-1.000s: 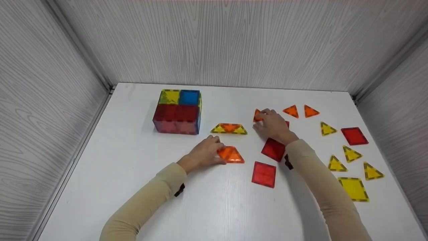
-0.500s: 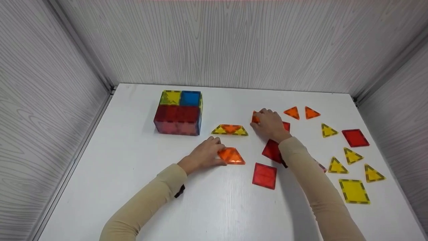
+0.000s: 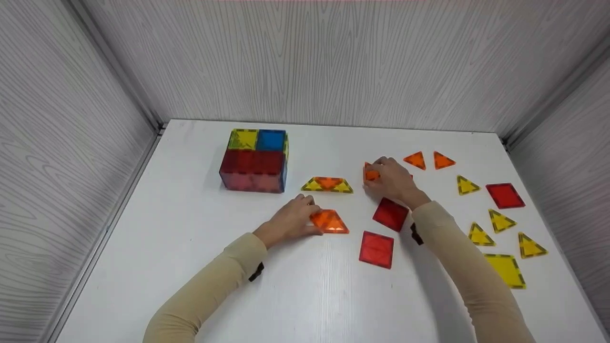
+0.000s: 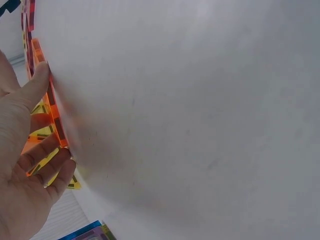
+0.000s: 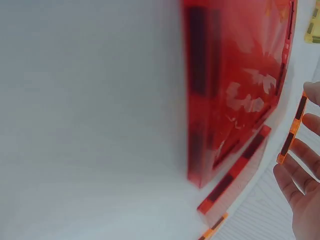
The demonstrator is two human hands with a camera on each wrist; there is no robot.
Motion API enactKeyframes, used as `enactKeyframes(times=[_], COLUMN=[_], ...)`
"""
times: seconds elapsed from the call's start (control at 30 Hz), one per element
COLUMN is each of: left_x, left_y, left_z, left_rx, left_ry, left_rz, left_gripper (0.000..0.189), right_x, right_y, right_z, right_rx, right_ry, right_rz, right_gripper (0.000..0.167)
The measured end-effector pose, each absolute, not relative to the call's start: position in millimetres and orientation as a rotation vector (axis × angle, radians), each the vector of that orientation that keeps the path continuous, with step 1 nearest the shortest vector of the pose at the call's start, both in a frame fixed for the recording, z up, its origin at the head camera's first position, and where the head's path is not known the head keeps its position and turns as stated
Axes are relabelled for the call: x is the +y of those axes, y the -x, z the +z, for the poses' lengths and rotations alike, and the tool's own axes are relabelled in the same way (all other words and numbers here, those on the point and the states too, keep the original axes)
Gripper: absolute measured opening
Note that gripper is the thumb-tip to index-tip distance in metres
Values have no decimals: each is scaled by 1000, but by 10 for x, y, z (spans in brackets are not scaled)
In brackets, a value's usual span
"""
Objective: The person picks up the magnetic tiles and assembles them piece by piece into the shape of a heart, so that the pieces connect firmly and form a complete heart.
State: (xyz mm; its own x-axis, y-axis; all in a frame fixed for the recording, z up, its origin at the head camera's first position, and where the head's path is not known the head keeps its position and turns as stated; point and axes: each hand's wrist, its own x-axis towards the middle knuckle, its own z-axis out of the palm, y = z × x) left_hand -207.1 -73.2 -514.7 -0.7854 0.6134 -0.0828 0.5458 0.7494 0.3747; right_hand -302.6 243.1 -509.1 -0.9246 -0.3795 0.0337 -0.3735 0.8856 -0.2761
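My left hand (image 3: 291,216) grips the left side of an orange trapezoid of magnetic tiles (image 3: 330,222). In the left wrist view, the thumb lies along one edge of the orange tiles (image 4: 54,110) with fingers on the other side. At the right, my right hand (image 3: 393,178) pinches an orange triangle tile (image 3: 370,174), partly hidden by the fingers. The right wrist view shows that orange tile (image 5: 292,131) edge-on between thumb and fingers. A yellow and orange trapezoid (image 3: 327,185) lies between and beyond the hands.
A box of magnetic tiles (image 3: 252,162) stands at the back left. Red squares (image 3: 376,249) lie by the right forearm, one partly under the right hand. Orange triangles (image 3: 444,160), yellow triangles (image 3: 531,245), a red square (image 3: 505,195) and a yellow square (image 3: 507,270) lie farther right.
My right hand shifts slightly left, then back right and a little nearer, with the orange triangle tile in its fingers. My left hand stays on the orange trapezoid.
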Motion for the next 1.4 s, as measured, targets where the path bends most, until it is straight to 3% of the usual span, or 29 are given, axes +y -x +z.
enactKeyframes(times=[0.33, 0.57, 1.03, 1.4], left_x=[-766, -744, -777, -712], left_y=[2072, 2078, 2051, 2038], left_z=[-5213, -5186, -5155, -5155], left_rx=[2725, 2725, 2744, 2771], left_ry=[-903, -878, -848, -828], left_rz=[458, 433, 459, 450], left_gripper=[61, 61, 59, 67], right_x=[2562, 2288, 1935, 1928], right_y=[2512, 2217, 2083, 2084], right_z=[-5105, -5111, -5130, -5141], right_rx=[3032, 2867, 2716, 2747], right_ry=[886, 973, 1080, 1130], right_rz=[-397, -416, -359, -397], right_gripper=[39, 46, 61, 57])
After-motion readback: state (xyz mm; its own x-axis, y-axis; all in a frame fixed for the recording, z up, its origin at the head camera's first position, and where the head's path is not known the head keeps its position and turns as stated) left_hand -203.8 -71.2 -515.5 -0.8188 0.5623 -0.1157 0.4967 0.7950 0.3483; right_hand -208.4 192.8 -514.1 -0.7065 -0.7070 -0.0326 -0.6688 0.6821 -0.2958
